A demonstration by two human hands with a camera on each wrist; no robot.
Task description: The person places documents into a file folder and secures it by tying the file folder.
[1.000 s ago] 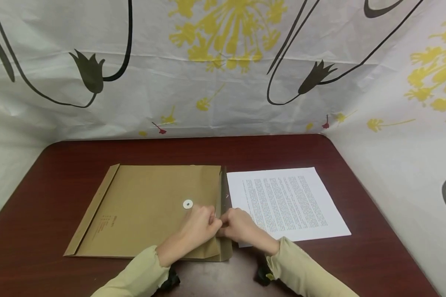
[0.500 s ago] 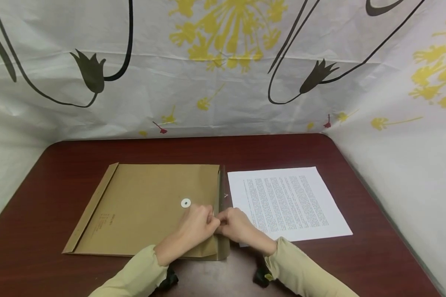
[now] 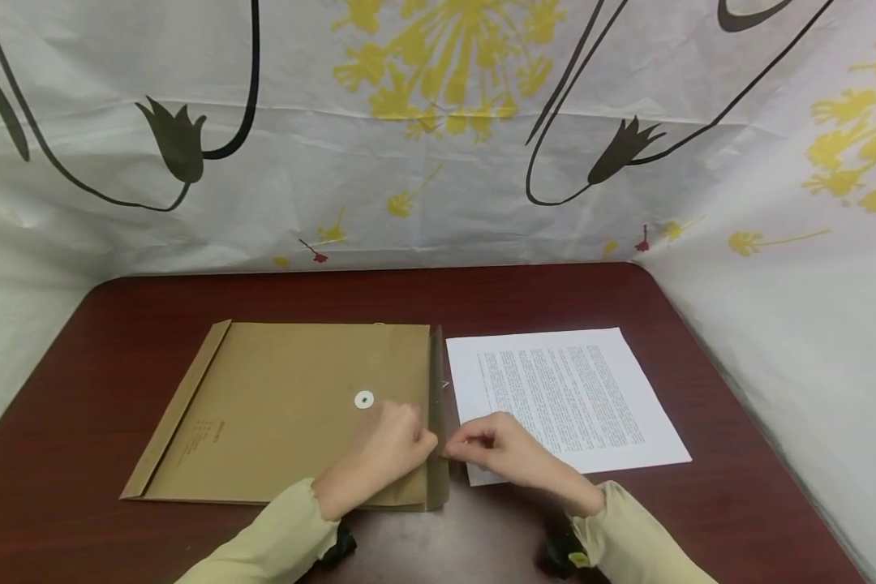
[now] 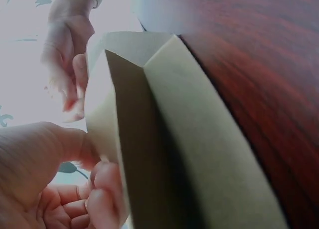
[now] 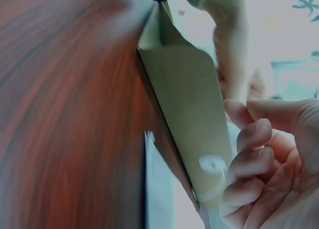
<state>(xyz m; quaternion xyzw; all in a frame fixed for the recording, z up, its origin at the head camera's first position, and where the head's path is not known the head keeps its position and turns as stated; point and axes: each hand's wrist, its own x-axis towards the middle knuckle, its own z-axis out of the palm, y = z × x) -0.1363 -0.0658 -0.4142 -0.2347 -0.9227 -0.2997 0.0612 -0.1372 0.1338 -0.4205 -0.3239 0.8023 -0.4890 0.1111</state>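
A brown paper envelope [image 3: 277, 389] lies on the table with a white round button on its upper face. My left hand [image 3: 388, 440] pinches the front layer at the envelope's right-hand mouth. In the left wrist view, thumb and fingers hold that layer [image 4: 102, 109] away from the back one, so the mouth gapes. Just right of the flap is my right hand [image 3: 509, 450], near the printed sheet's lower left corner. Its fingers [image 5: 251, 159] are loosely curled and nothing shows between them. The flap's own white button [image 5: 212, 164] appears in the right wrist view.
White printed paper [image 3: 555, 397] lies flat to the right of the envelope, close to its flap. A dark red wooden table [image 3: 540, 296] bears both. Patterned white cloth [image 3: 438, 186] stands behind the table and along its sides.
My right hand has left the envelope's mouth and moved right, towards the paper. My left hand keeps its pinch at nearly the same spot.
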